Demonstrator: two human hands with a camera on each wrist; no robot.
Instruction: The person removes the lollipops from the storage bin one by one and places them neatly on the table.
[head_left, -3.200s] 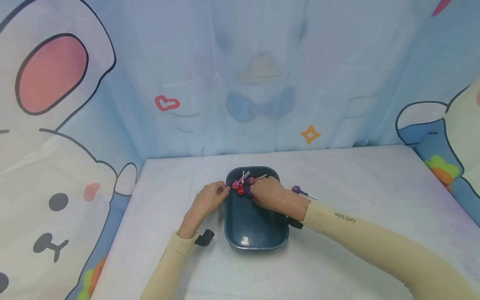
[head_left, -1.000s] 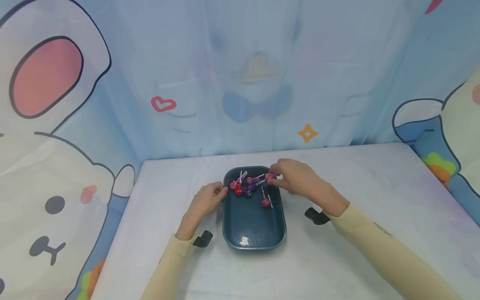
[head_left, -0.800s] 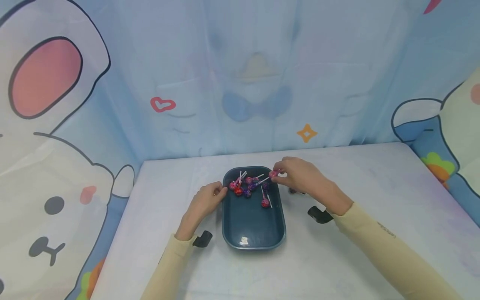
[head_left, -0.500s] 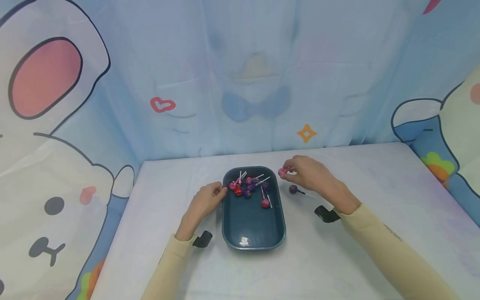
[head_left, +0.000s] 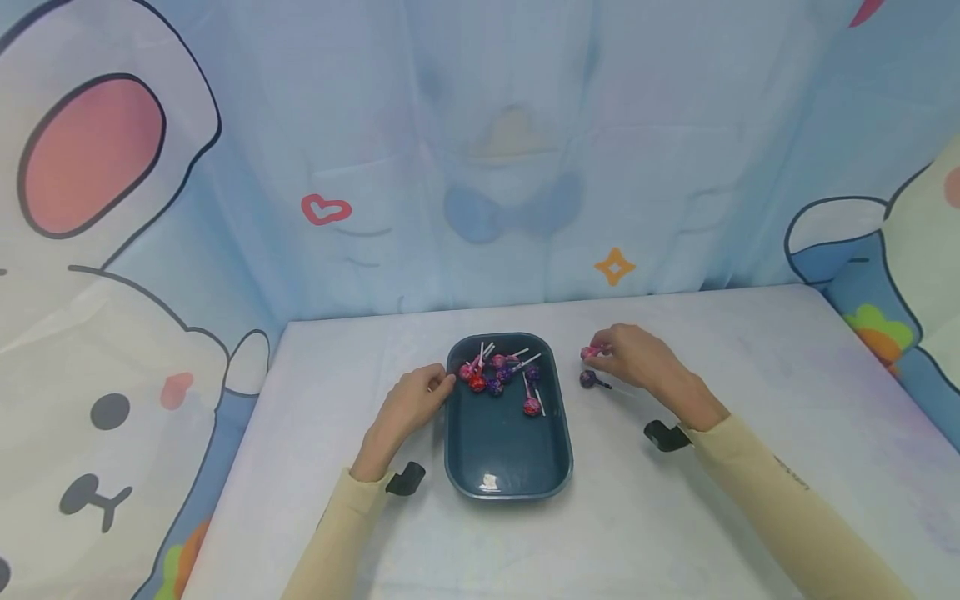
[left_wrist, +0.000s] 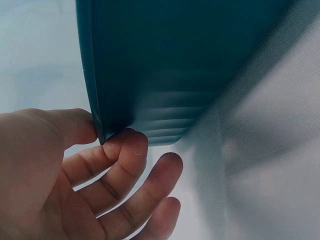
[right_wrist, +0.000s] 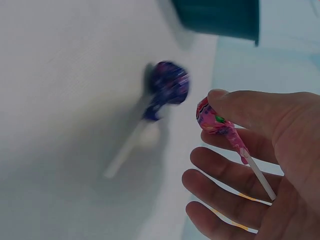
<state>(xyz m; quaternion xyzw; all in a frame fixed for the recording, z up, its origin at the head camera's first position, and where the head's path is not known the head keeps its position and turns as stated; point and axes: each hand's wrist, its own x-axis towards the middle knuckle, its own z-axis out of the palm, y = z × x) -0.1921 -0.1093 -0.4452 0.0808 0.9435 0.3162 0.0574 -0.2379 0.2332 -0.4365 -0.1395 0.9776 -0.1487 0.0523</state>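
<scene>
While the left grip (head_left: 412, 396) pinches the tray (head_left: 510, 458) by its rim, the right grip (head_left: 633, 354), just past a purple lollipop (head_left: 587, 379) on the bench (head_left: 337, 367), pinches a pink lollipop (head_left: 589, 353), likely light, hard and slick, by its head, the surest hold.

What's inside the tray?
Pink, red and purple lollipops lie in the tray, toward its far end. Some overlap, so parts of them and the tray beneath are covered; an exact count is uncertain.
</scene>
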